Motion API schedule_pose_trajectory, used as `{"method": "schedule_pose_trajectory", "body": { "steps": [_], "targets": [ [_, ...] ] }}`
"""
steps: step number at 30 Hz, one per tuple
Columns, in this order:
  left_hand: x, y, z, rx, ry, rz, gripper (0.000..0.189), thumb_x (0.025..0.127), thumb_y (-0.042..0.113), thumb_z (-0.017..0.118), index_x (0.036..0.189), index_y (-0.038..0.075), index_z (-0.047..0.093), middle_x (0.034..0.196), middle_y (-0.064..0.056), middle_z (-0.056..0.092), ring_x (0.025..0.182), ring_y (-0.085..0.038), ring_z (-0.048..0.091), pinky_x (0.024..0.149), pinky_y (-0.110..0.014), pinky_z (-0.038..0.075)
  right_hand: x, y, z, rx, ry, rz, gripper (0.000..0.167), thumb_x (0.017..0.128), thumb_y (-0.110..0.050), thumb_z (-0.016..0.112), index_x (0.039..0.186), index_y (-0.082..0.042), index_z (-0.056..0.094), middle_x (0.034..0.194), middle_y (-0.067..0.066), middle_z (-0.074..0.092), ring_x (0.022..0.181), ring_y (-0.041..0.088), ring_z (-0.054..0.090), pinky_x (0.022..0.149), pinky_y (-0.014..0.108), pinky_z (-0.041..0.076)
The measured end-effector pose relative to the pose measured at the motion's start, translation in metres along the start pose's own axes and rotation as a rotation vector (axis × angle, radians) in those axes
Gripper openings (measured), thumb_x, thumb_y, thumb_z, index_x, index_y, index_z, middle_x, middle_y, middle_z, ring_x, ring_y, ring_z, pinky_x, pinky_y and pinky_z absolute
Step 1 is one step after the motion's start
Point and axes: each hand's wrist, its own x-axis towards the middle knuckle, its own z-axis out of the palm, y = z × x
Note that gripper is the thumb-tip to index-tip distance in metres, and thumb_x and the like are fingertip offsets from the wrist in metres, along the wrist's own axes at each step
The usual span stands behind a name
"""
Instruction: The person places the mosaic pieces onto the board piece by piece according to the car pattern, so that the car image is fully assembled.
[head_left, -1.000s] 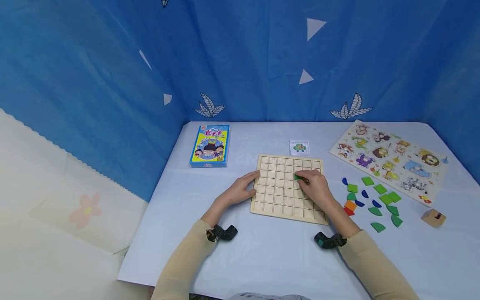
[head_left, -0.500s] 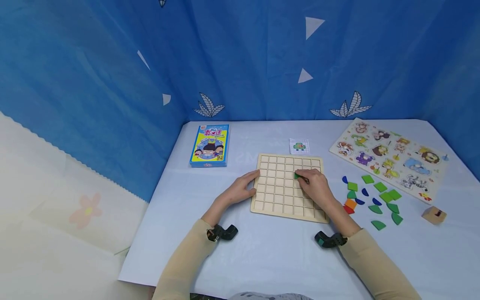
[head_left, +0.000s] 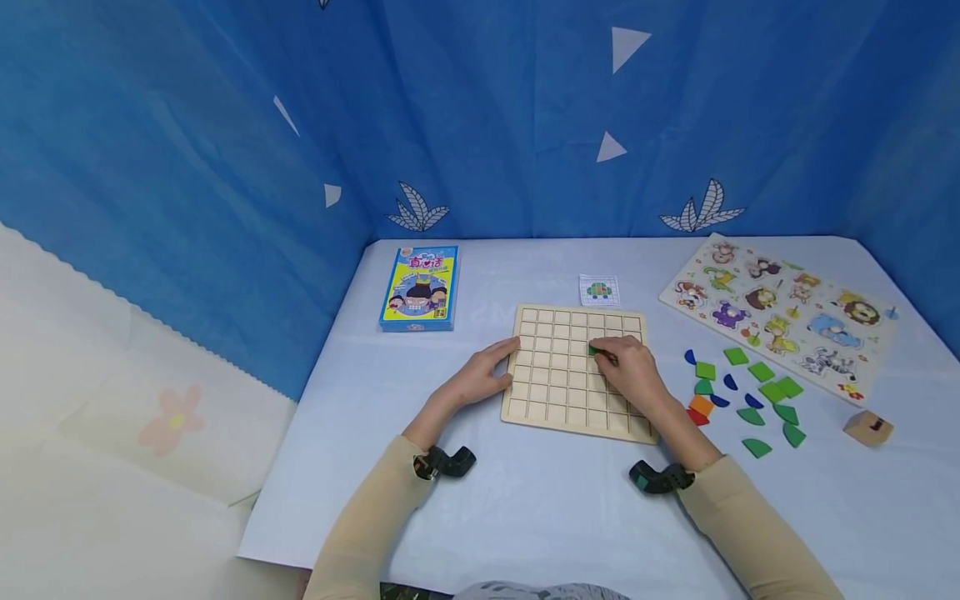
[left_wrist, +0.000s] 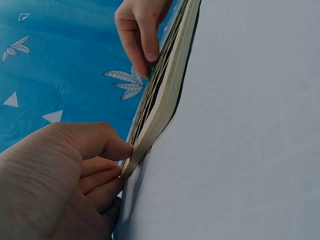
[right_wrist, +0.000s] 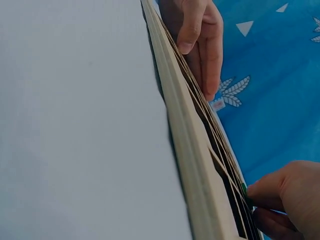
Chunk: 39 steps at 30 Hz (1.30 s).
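Left hand [head_left: 476,377]: fingers loosely extended, touching left edge of grid board [head_left: 555,408], mid-worktop [head_left: 540,508] | loose tiles [head_left: 751,416] toward worktop's right edge | right hand [head_left: 632,371]: pinching green piece [head_left: 592,351] at board, right of centre | picture card [head_left: 599,290] toward worktop's far edge

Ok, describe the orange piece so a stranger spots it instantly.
Right of the gridded wooden board lie loose coloured pieces. On their left side, just above the red piece in the head view, is the orange piece, the only one that colour.
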Motion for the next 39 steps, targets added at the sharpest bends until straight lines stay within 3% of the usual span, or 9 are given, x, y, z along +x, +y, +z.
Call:
{"method": "schedule_pose_trajectory", "body": {
  "steps": [10,16,19,22,25,29,31,39],
  "targets": [
    [0.0,0.001,0.0,-0.004,-0.002,-0.012,0.064,0.089,0.007,0.056,0.147,0.0,0.029,0.152,-0.01,0.027,0.139,-0.021,0.022,0.112,-0.031,0.021,0.0,-0.007,-0.014,0.15,-0.018,0.113,0.027,0.088,-0.003,0.063,0.114,0.002,0.066,0.114,0.021,0.063,0.095,0.034,0.062,0.075,0.047,0.054],
    [-0.001,0.001,0.0,-0.01,0.002,-0.009,0.064,0.089,0.006,0.055,0.147,0.0,0.029,0.152,-0.01,0.027,0.139,-0.022,0.022,0.112,-0.031,0.021,-0.003,-0.007,-0.043,0.15,-0.006,0.153,0.029,0.089,-0.002,0.062,0.117,0.003,0.064,0.115,0.023,0.061,0.099,0.038,0.059,0.085,0.054,0.048],
    [0.0,0.001,0.0,-0.01,-0.001,-0.007,0.064,0.089,0.006,0.055,0.147,0.0,0.029,0.152,-0.01,0.027,0.139,-0.022,0.022,0.112,-0.031,0.021,-0.009,0.001,-0.062,0.109,0.006,0.154,0.029,0.089,-0.002,0.063,0.117,0.003,0.064,0.114,0.024,0.061,0.099,0.04,0.059,0.083,0.056,0.048],
    [0.0,0.0,0.0,0.0,-0.008,-0.015,0.064,0.09,0.007,0.055,0.147,0.001,0.029,0.153,-0.009,0.026,0.14,-0.02,0.022,0.112,-0.03,0.02,-0.018,0.017,-0.081,0.075,-0.005,0.15,0.03,0.089,-0.004,0.063,0.118,0.003,0.063,0.113,0.025,0.062,0.098,0.041,0.059,0.076,0.055,0.051],
    [0.0,0.0,-0.001,0.004,-0.01,-0.023,0.064,0.09,0.007,0.056,0.147,0.002,0.029,0.153,-0.008,0.026,0.14,-0.02,0.021,0.112,-0.029,0.019,-0.029,0.048,-0.091,0.015,-0.013,0.189,0.031,0.09,-0.011,0.063,0.12,-0.002,0.064,0.113,0.022,0.063,0.098,0.041,0.059,0.071,0.048,0.054],
    [0.0,0.0,-0.001,-0.007,-0.008,-0.025,0.064,0.089,0.007,0.056,0.147,0.001,0.029,0.153,-0.009,0.026,0.14,-0.02,0.021,0.113,-0.03,0.02,-0.046,0.094,-0.094,-0.101,-0.023,0.262,0.032,0.092,-0.019,0.062,0.122,-0.009,0.064,0.112,0.017,0.063,0.1,0.038,0.058,0.073,0.046,0.054],
    [0.0,0.0,-0.001,-0.013,-0.008,-0.024,0.064,0.089,0.007,0.056,0.147,0.001,0.029,0.153,-0.009,0.026,0.14,-0.021,0.022,0.112,-0.03,0.02,-0.053,0.103,-0.099,-0.134,-0.047,0.276,0.032,0.092,-0.017,0.061,0.123,-0.008,0.063,0.112,0.018,0.063,0.101,0.04,0.057,0.076,0.052,0.052],
    [0.001,-0.001,0.001,-0.006,0.005,-0.022,0.064,0.088,0.006,0.056,0.147,0.001,0.03,0.152,-0.01,0.027,0.139,-0.022,0.022,0.112,-0.032,0.022,-0.063,0.07,-0.117,-0.146,-0.143,0.264,0.035,0.084,0.0,0.064,0.118,0.005,0.06,0.115,0.033,0.056,0.1,0.052,0.052,0.073,0.061,0.048]
  ]
}}
